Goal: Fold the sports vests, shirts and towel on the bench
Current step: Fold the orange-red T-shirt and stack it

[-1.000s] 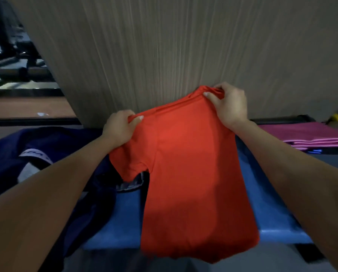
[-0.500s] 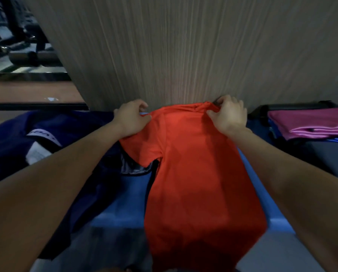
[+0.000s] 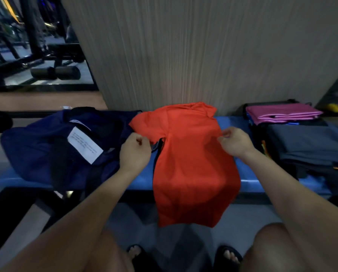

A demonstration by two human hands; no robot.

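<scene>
From the head camera, a long blue bench (image 3: 231,122) runs left to right across the middle of the scene, backed by a grey-brown wall panel (image 3: 183,55) with fine vertical grain. At about twelve o'clock on the bench lies the orange shirt (image 3: 191,158), folded lengthwise into a narrow strip: its collar end rests against the foot of the panel, its one showing sleeve points to ten o'clock, and its lower part hangs over the bench's near edge toward the grey floor (image 3: 183,248).

The left hand (image 3: 134,152) sits at the sleeve's lower edge, fingers curled in loosely; whether they actually pinch cloth I cannot tell. The right hand (image 3: 235,142) hovers at the shirt's right edge, at about one o'clock, fingers bent and close together, and any grip there is equally unclear.

At nine to ten o'clock a dark navy garment (image 3: 46,146) sprawls unfolded on the bench, a white care label (image 3: 85,145) turned up on it. At two to three o'clock stands a pile of folded clothes: a pink piece (image 3: 281,113) on top at the back, dark grey pieces (image 3: 309,146) nearer.

Up at ten to eleven o'clock, gym equipment (image 3: 37,55) stands on a pale floor. At six o'clock, the person's bare knees and black sandals (image 3: 228,256) show.
</scene>
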